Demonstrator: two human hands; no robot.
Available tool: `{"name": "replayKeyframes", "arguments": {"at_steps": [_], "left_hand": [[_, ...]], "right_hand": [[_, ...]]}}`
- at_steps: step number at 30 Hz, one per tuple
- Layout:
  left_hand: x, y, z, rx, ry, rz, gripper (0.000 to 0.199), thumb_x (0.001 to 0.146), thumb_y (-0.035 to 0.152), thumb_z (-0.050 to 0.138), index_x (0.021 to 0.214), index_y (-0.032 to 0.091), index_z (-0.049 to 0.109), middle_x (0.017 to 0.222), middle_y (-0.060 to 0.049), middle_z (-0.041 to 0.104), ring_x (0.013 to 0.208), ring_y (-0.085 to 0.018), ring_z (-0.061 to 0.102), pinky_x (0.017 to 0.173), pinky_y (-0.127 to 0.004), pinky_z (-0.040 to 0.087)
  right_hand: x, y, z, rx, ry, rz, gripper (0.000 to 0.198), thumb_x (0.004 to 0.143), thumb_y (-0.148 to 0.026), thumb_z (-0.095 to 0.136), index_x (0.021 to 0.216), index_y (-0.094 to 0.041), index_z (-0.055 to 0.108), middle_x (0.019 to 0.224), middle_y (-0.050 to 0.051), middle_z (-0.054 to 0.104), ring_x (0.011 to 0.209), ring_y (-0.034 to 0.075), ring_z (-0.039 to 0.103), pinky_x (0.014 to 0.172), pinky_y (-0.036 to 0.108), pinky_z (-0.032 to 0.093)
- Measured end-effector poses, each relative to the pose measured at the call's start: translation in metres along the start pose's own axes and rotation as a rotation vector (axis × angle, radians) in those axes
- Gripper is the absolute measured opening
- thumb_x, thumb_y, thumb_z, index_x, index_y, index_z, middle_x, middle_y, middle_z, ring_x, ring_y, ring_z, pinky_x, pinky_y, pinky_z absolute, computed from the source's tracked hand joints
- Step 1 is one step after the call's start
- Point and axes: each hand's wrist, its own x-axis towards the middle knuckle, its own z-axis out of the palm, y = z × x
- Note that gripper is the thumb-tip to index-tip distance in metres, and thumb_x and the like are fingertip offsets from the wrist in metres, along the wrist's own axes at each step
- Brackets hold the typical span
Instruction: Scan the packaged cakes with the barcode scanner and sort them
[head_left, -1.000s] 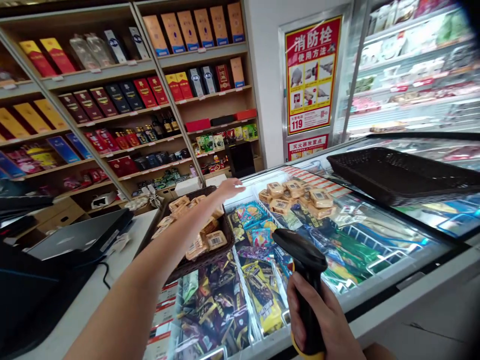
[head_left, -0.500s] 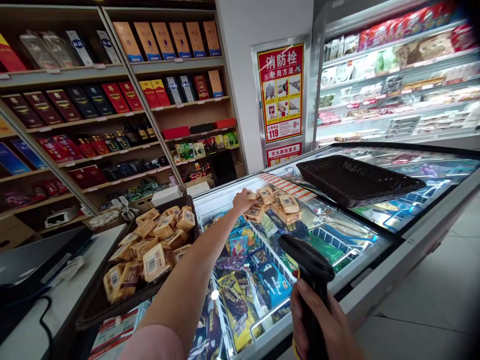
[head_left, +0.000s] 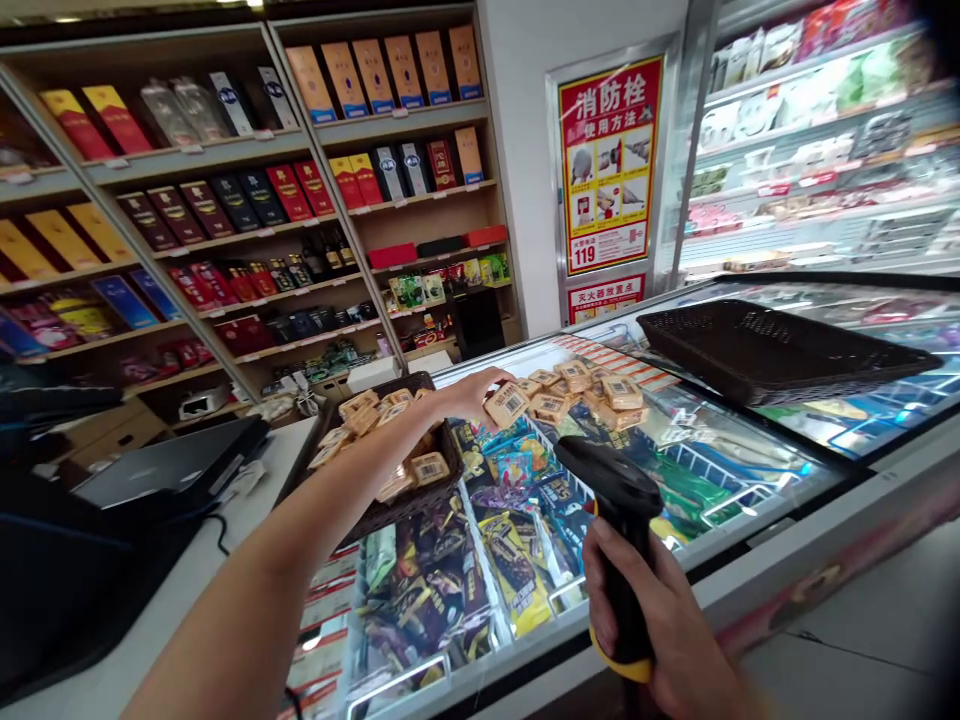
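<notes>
My left hand [head_left: 474, 394] reaches across the freezer's glass top and grips a small wrapped snack pack [head_left: 506, 404], its barcode side facing me. Just beyond lies a heap of similar packs [head_left: 574, 378] on the glass. In my right hand [head_left: 660, 610] is a black barcode scanner [head_left: 611, 480] with a yellow trim, held upright by its handle, its head toward the packs. Left of the freezer's middle, partly behind my left forearm, a dark woven basket [head_left: 450, 480] holds more of the same packs.
An empty dark woven tray [head_left: 780, 350] rests on the freezer's right part. Under the glass are wire baskets of bagged frozen goods [head_left: 517, 570]. At left stands a counter [head_left: 289, 450] with a laptop-like dark device [head_left: 172, 465]. Shelves of boxes [head_left: 375, 80] line the back wall.
My left hand has drawn back from the heap toward the left, now with a pack in its fingers. The view has turned left. The scanner stays in my right hand.
</notes>
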Motion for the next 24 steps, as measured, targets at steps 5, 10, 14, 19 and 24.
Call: {"name": "replayKeyframes", "arguments": {"at_steps": [5, 10, 14, 19, 24], "left_hand": [[-0.070, 0.024, -0.016, 0.080, -0.060, -0.022, 0.087, 0.054, 0.031, 0.088, 0.133, 0.026, 0.050, 0.139, -0.008, 0.054, 0.127, -0.030, 0.052, 0.105, -0.038, 0.040], [-0.112, 0.029, -0.010, 0.070, -0.046, -0.041, 0.085, 0.056, 0.033, 0.087, 0.133, 0.026, 0.050, 0.140, -0.009, 0.053, 0.127, -0.031, 0.051, 0.105, -0.040, 0.040], [-0.132, 0.022, -0.015, -0.001, 0.043, -0.122, 0.086, 0.054, 0.035, 0.087, 0.131, 0.025, 0.051, 0.137, -0.009, 0.054, 0.124, -0.030, 0.052, 0.105, -0.042, 0.040], [-0.137, -0.015, -0.043, -0.028, 0.427, -0.553, 0.083, 0.055, 0.045, 0.087, 0.126, 0.020, 0.052, 0.129, -0.012, 0.058, 0.115, -0.030, 0.058, 0.095, -0.039, 0.047], [-0.129, -0.068, -0.066, 0.138, 0.537, -1.009, 0.084, 0.062, 0.059, 0.082, 0.125, 0.012, 0.052, 0.134, -0.018, 0.054, 0.121, -0.036, 0.054, 0.092, -0.038, 0.048]], "right_hand": [[-0.014, 0.013, 0.022, -0.080, -0.120, 0.058, 0.047, 0.071, -0.057, 0.079, 0.081, -0.021, 0.051, 0.050, -0.009, 0.050, 0.031, 0.005, 0.039, 0.031, 0.017, 0.032], [-0.026, 0.023, 0.038, -0.140, -0.214, 0.105, 0.047, 0.073, -0.058, 0.077, 0.083, -0.021, 0.050, 0.048, -0.009, 0.048, 0.030, 0.005, 0.039, 0.031, 0.017, 0.032], [-0.030, 0.028, 0.043, -0.139, -0.214, 0.135, 0.054, 0.070, -0.059, 0.079, 0.096, -0.021, 0.051, 0.053, -0.009, 0.053, 0.029, 0.005, 0.038, 0.030, 0.017, 0.031], [-0.020, 0.041, 0.037, -0.217, -0.235, 0.142, 0.048, 0.074, -0.062, 0.074, 0.083, -0.021, 0.049, 0.045, -0.009, 0.049, 0.030, 0.007, 0.039, 0.032, 0.019, 0.034], [-0.004, 0.050, 0.026, -0.261, -0.232, 0.155, 0.050, 0.075, -0.066, 0.070, 0.084, -0.021, 0.052, 0.042, -0.008, 0.047, 0.032, 0.007, 0.040, 0.035, 0.019, 0.034]]}}
